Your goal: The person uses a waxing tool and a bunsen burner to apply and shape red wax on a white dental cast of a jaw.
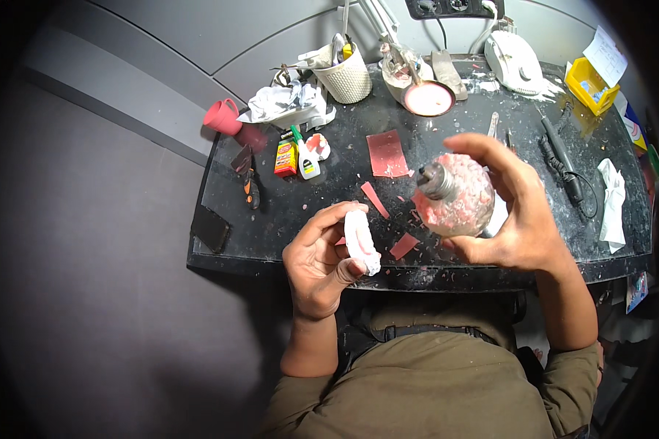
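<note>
My left hand (316, 262) grips a white plaster dental cast (358, 238) between thumb and fingers, just over the front edge of the bench. A little pink shows on the cast. My right hand (523, 223) is wrapped round a glass spirit burner (465, 196) crusted with pink wax. The burner is tilted, its metal neck toward the left; whether it is lit I cannot tell. Below and between my hands lie a pink wax strip (374, 199) and a small wax piece (403, 246). Farther back is a larger pink wax sheet (388, 154).
On the black bench (329, 183) stand a white pen basket (344, 79), a round pan with pink wax (429, 98) and a pink mug (222, 117). A glue bottle (307, 162), an orange-handled knife (251, 189) and a phone (210, 229) lie left; a corded handpiece (561, 157) lies right.
</note>
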{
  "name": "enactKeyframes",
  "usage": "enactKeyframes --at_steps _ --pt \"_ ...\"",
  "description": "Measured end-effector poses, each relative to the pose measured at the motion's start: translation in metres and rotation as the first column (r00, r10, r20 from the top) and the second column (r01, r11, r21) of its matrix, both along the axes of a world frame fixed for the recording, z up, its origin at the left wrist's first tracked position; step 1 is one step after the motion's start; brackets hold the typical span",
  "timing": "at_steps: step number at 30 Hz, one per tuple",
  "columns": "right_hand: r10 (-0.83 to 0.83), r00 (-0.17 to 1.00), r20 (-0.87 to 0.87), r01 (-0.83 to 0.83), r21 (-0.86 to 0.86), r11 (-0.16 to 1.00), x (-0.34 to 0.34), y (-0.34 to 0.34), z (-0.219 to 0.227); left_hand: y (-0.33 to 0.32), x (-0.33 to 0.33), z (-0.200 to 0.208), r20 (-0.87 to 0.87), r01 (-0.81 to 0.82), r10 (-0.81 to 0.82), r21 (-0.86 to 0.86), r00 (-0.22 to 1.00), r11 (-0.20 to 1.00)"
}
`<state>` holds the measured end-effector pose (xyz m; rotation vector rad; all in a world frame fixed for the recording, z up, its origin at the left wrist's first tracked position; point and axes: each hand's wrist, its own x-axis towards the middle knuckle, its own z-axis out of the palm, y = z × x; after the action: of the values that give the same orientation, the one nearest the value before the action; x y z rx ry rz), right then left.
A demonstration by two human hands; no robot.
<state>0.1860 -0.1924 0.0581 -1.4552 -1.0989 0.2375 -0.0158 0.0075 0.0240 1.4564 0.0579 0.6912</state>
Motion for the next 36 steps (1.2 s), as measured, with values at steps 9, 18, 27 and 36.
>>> enactKeyframes --at_steps 9,18,27,36 --pt "0.031 0.976 0.214 -0.029 -0.013 0.999 -0.007 0.004 0.001 0.001 0.001 -0.003 -0.041 -0.066 0.066 -0.013 0.997 0.998" --pt "-0.033 0.941 0.338 0.115 -0.226 0.967 0.001 0.002 -0.016 -0.003 0.000 -0.001 -0.035 -0.065 0.063 -0.036 0.997 0.997" --pt "-0.061 0.927 0.371 0.229 -0.427 0.875 0.003 -0.002 -0.015 -0.020 -0.003 0.011 0.018 -0.028 0.029 -0.020 0.999 0.999" --pt "-0.436 0.812 0.388 0.551 -0.262 0.793 0.034 -0.049 0.017 -0.040 -0.019 0.029 0.082 0.185 -0.183 -0.024 0.980 0.982"
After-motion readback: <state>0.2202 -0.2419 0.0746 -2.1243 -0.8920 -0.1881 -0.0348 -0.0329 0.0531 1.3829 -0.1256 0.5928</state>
